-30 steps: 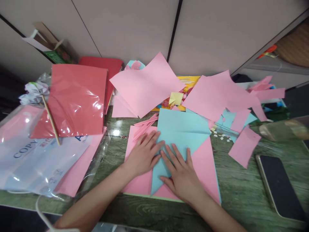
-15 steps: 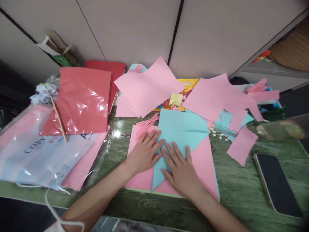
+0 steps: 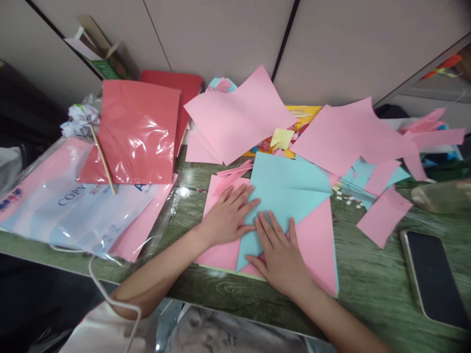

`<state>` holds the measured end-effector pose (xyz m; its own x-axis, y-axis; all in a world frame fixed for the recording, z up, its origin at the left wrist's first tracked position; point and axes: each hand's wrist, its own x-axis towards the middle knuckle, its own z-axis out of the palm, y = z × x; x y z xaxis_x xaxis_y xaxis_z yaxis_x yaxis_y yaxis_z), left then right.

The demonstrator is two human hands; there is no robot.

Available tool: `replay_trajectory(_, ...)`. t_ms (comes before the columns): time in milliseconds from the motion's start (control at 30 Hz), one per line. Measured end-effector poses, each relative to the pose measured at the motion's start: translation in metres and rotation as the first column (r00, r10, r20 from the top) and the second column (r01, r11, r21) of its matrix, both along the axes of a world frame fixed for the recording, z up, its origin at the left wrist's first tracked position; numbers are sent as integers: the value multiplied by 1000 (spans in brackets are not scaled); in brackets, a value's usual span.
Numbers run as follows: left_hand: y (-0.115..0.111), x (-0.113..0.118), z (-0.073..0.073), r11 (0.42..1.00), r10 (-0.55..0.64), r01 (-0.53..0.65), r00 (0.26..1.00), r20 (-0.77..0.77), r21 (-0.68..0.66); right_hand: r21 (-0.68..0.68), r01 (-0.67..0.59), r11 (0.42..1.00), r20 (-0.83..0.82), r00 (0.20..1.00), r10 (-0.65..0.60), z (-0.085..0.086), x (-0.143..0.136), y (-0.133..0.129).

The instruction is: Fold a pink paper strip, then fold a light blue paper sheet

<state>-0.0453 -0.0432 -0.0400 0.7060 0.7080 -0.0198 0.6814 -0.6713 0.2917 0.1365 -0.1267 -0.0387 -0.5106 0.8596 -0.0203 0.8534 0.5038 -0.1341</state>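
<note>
A folded light-blue sheet (image 3: 287,181) lies over a stack of pink paper (image 3: 318,240) near the table's front edge. My left hand (image 3: 228,215) rests flat with fingers spread, across the blue sheet's left edge and the pink paper. On the lower part of the blue sheet lies my right hand (image 3: 277,255), palm down, its fingers apart. Part of the sheet's lower edge is hidden beneath it. Thin pink strips (image 3: 233,176) sit just beyond my left fingertips.
Red paper in clear film (image 3: 140,132) and a plastic paper package (image 3: 91,215) lie at the left. Large pink sheets (image 3: 239,115) are behind. A phone (image 3: 434,277) and a pink piece (image 3: 384,218) lie on the right of the green table (image 3: 371,294).
The view has shifted, so most things sit further right and higher in the picture. My right hand has slid slightly down relative to the blue sheet; my left hand stays in place.
</note>
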Motion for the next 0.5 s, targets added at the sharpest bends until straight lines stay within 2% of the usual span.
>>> replay_trajectory(500,-1,-1,-2,1000,-3,3,1000,-7,5,-12,14,1000,9,1000,-14,-1,-1,1)
